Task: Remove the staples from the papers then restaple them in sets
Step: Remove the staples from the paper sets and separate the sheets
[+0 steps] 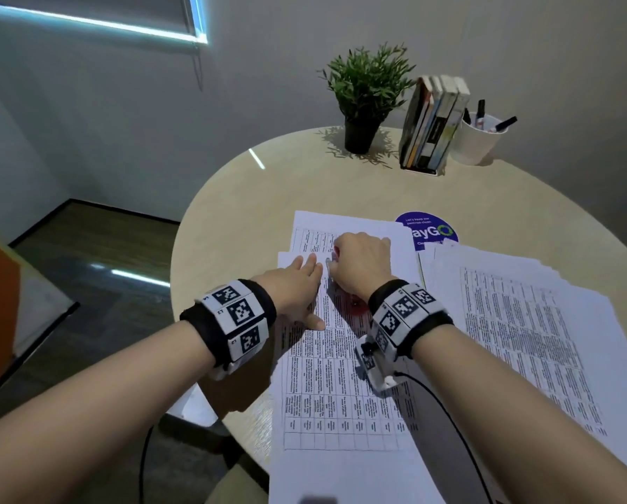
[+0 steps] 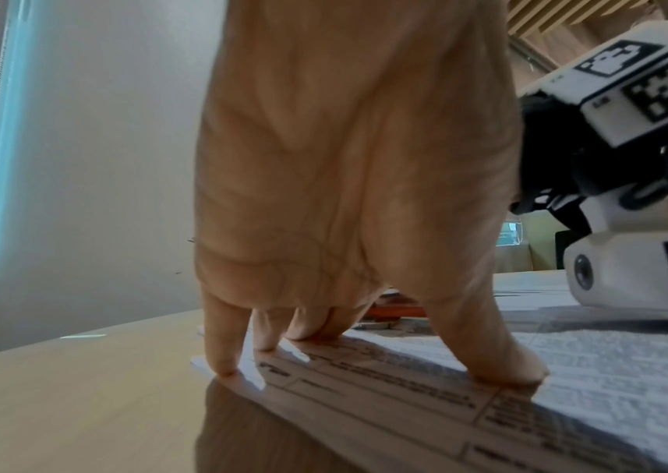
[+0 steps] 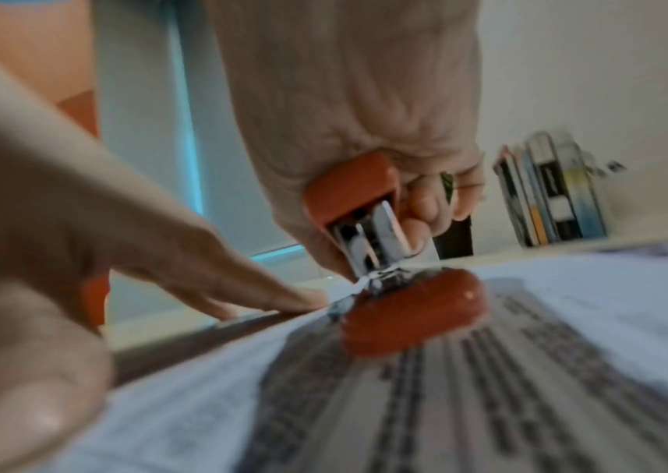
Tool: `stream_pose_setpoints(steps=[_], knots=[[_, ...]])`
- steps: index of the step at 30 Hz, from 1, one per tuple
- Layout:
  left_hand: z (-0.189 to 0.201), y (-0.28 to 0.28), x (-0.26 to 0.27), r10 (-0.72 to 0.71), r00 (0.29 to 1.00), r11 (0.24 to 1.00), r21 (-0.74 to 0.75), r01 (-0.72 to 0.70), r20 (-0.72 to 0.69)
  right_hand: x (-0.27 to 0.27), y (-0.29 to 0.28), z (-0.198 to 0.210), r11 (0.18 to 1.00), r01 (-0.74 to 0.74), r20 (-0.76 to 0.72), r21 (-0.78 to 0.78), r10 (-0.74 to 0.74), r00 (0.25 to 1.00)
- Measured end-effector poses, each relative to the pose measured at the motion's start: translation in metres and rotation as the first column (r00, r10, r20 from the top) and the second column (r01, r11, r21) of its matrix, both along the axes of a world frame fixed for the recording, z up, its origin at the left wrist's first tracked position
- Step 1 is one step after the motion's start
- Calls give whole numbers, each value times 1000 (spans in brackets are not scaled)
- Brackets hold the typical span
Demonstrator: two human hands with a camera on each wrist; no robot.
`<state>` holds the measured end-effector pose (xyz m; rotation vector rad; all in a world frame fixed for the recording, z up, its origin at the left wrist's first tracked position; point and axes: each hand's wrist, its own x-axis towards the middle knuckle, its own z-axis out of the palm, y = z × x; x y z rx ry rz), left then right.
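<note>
A stack of printed papers (image 1: pixel 341 387) lies on the round table (image 1: pixel 232 198) in front of me. My left hand (image 1: pixel 303 285) presses flat on its upper left part, fingers (image 2: pixel 226 345) spread and straight on the sheet's edge. My right hand (image 1: pixel 357 263) grips an orange stapler (image 3: pixel 348 188) right beside the left fingers. Its metal front end (image 3: pixel 376 249) bears down on the paper near the top corner, and its orange base (image 3: pixel 413 316) lies on the sheet. The staple itself is too blurred to make out.
A second fanned stack of papers (image 1: pixel 523 321) lies to the right, with another sheet (image 1: pixel 363 221) beyond my hands. A blue round sticker (image 1: pixel 428 227), a potted plant (image 1: pixel 366 100), upright books (image 1: pixel 432 129) and a white pen cup (image 1: pixel 481 140) stand further back. A black cable (image 1: pixel 450 416) crosses the papers.
</note>
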<state>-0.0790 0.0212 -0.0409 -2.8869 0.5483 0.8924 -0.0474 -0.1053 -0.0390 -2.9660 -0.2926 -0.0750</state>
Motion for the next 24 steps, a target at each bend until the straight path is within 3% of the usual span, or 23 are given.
stream_pose_setpoints(steps=[3,8,13,16,18,22,24], knots=[[1,1,1,7,1000,1000,22,-7,-13,5,3,2,992,-69,30,-102,72,997],[-1,3,5,8,1000,999,42,-7,-14,13,0,-5,984,106,-82,142,-95,992],[0,1,4,6,1000,999,48,-6,-10,11,5,-1,998,-40,0,-51,40,999],[0,3,3,4,1000,999,38,-3,-18,20,-3,-7,990,60,-57,127,-53,997],[1,3,3,-3,1000,999,39,4,-15,20,-2,-8,984,76,-68,163,-66,995],[2,2,2,0,1000,999,42,1,-21,15,6,-3,985,-123,67,-117,131,989],[2,2,2,-2,1000,999,37,3,-19,19,5,-3,984,-126,77,-123,136,988]])
